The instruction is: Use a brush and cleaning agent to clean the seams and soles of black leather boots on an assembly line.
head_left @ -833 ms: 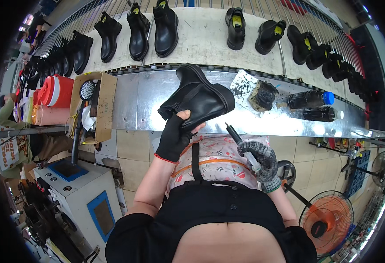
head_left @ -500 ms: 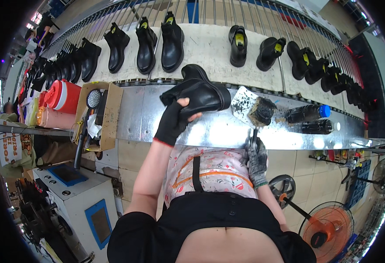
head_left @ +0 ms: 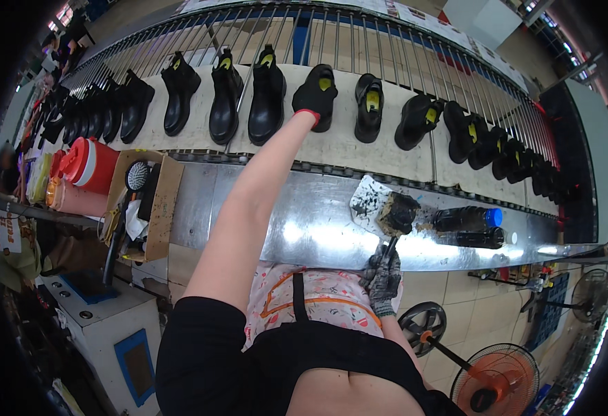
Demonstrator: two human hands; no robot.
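Note:
Reaching out over the pale belt, my left hand [head_left: 311, 99], in a black glove with a red cuff, is closed around a black ankle boot [head_left: 326, 81] that stands there with its yellow-green lining showing. Black glove and black boot blend, so the exact finger places are hard to see. My right hand [head_left: 383, 279], in a grey knit glove, grips a thin dark handle [head_left: 392, 245] by the bench's front edge. The handle's upper end meets a dark, crusted block [head_left: 398, 213], which rests on a white, black-smeared sheet [head_left: 367, 202].
More black boots [head_left: 267, 97] and low black shoes [head_left: 368, 111] line the belt [head_left: 349, 149]. On the metal bench [head_left: 304, 229] lie dark bottles [head_left: 456, 219] to the right. A cardboard box [head_left: 165, 208] with brushes and a red jug [head_left: 96, 163] stand left.
My left hand has carried the boot from above the bench forward onto the belt, where it now stands among the others. My right hand still grips the dark handle; the whole view has shifted.

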